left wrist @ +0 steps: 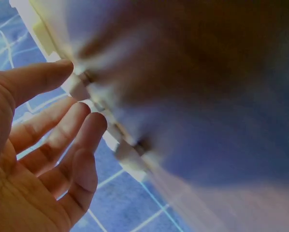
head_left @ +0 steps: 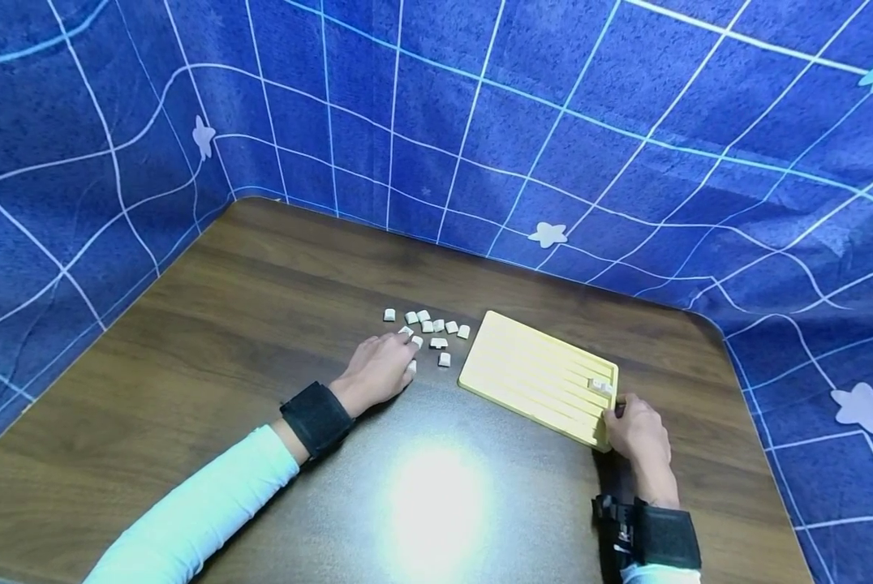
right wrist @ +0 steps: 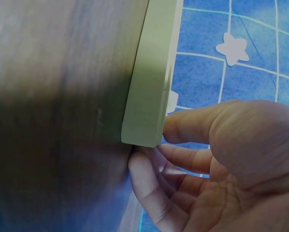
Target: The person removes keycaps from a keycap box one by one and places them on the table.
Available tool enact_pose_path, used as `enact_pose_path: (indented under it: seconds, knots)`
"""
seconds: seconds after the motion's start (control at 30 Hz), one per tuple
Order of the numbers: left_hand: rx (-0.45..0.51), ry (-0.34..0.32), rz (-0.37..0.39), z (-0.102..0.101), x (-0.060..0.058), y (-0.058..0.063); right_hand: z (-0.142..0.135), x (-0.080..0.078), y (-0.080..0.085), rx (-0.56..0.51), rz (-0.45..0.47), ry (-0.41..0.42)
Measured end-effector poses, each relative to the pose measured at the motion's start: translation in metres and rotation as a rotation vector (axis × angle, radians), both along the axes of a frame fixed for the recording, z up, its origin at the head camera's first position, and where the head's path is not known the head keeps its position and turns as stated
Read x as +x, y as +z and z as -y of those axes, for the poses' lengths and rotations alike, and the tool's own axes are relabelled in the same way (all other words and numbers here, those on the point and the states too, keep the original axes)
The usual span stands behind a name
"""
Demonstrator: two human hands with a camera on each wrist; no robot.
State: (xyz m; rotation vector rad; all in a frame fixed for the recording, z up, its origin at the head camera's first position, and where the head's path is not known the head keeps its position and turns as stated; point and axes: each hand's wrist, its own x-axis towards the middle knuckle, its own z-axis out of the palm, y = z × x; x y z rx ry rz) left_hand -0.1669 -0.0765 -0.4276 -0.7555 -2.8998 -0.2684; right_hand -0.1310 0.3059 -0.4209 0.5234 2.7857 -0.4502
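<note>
Small white keycap-like pieces (head_left: 439, 325) lie loosely in a group near the table's middle. My left hand (head_left: 380, 369) reaches over the near side of this group. In the left wrist view, its thumb and fingers (left wrist: 52, 150) stand apart around a white piece (left wrist: 78, 90); contact is hard to make out. My right hand (head_left: 639, 430) grips the near right corner of a pale yellow grooved tray (head_left: 509, 345), thumb on the rim and fingers at the side, as the right wrist view shows. Two white pieces (head_left: 600, 386) sit in the tray's grooves at its right end.
The brown wooden table (head_left: 298, 268) carries a bright glare spot in front. Blue cloth (head_left: 378, 113) with white grid lines and stars hangs behind and at both sides. Each wrist wears a black strap (head_left: 316, 419).
</note>
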Motion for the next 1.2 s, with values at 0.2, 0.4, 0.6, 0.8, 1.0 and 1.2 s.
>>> enact_pose_path:
  seconds: [0.2,0.4,0.6,0.8,1.0,1.2]
  knots:
    - [0.03,-0.029,-0.045,-0.028,-0.005,0.013,0.001,-0.006,0.006,0.011,-0.017,0.004]
    - [-0.008,-0.087,-0.042,-0.069,-0.011,0.03,0.004,-0.014,0.012,0.016,-0.022,0.014]
    - [-0.022,-0.145,-0.014,-0.12,-0.019,0.037,0.006,-0.018,0.015,0.021,-0.022,0.016]
    - [-0.049,-0.188,0.035,-0.167,-0.022,0.035,0.008,-0.016,0.01,0.017,-0.04,0.023]
    - [-0.111,-0.198,0.075,-0.212,-0.019,0.026,0.003,-0.007,0.005,0.017,-0.046,-0.006]
    - [-0.145,-0.194,0.081,-0.244,-0.013,0.013,-0.001,0.003,-0.003,-0.004,-0.044,-0.028]
